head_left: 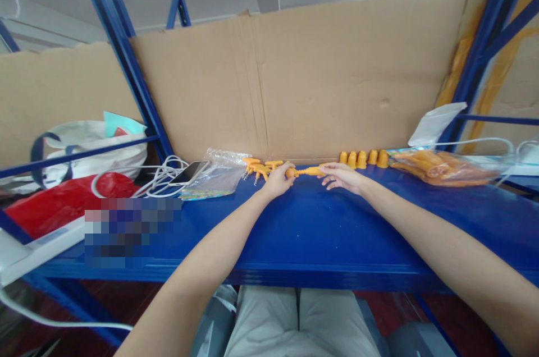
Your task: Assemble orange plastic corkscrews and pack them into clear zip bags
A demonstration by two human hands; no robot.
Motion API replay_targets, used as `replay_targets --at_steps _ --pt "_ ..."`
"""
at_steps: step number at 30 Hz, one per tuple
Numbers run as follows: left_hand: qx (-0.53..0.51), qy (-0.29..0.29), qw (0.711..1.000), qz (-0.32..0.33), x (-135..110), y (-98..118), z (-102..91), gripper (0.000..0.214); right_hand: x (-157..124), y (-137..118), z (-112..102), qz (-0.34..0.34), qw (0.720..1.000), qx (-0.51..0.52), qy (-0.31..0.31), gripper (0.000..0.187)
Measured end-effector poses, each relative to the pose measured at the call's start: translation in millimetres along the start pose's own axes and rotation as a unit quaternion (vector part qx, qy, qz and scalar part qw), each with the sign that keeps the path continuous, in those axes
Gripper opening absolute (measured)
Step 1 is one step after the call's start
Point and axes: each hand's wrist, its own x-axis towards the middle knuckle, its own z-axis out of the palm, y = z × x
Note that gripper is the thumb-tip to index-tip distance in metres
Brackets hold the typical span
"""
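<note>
Near the back of the blue table (320, 239), my left hand (278, 180) is closed round an orange plastic piece, largely covered by the fingers. My right hand (343, 177) pinches the end of an orange tapered piece (310, 170) between thumb and forefinger, its other fingers loosely bent. The two pieces meet in one line between my hands, with a thin section near the left fingers. Just left of my left hand lie several orange-handled corkscrews (257, 168) with bare metal spirals. Several orange caps (361, 159) stand upright in a row beyond my right hand.
A clear bag of orange parts (442, 166) lies at the right. Clear plastic packaging (217, 174), a phone (189, 173) and white cables (162, 177) are at the left, near a red bag (71, 202). Cardboard (337, 82) walls off the back.
</note>
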Motion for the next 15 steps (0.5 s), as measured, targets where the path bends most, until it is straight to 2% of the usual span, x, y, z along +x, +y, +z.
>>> replay_targets --at_steps 3,5,7,9,11,13,15 --pt "0.011 0.003 1.0 0.022 0.8 -8.1 0.9 0.057 9.9 4.5 -6.8 -0.068 0.994 0.016 0.081 0.021" --pt "0.057 -0.014 0.998 0.032 -0.2 -11.5 -0.2 0.062 17.9 8.8 -15.6 -0.114 0.982 -0.001 0.148 0.028" --pt "0.122 -0.053 0.991 0.018 -1.9 -12.7 -1.8 0.061 23.7 12.9 -26.2 -0.166 0.959 -0.08 0.216 0.031" --pt "0.18 -0.114 0.977 -0.013 -3.5 -12.0 -3.0 0.055 25.4 16.0 -36.3 -0.213 0.916 -0.219 0.261 0.031" --pt "0.216 -0.183 0.958 -0.036 -4.0 -10.2 -3.7 0.048 22.8 17.9 -43.1 -0.236 0.859 -0.369 0.264 0.031" --pt "0.235 -0.232 0.943 -0.036 -3.5 -8.4 -4.3 0.045 17.8 18.8 -44.8 -0.225 0.809 -0.485 0.246 0.032" --pt "0.245 -0.251 0.936 -0.026 -2.5 -7.3 -5.0 0.046 13.1 18.9 -42.1 -0.195 0.774 -0.555 0.233 0.033"
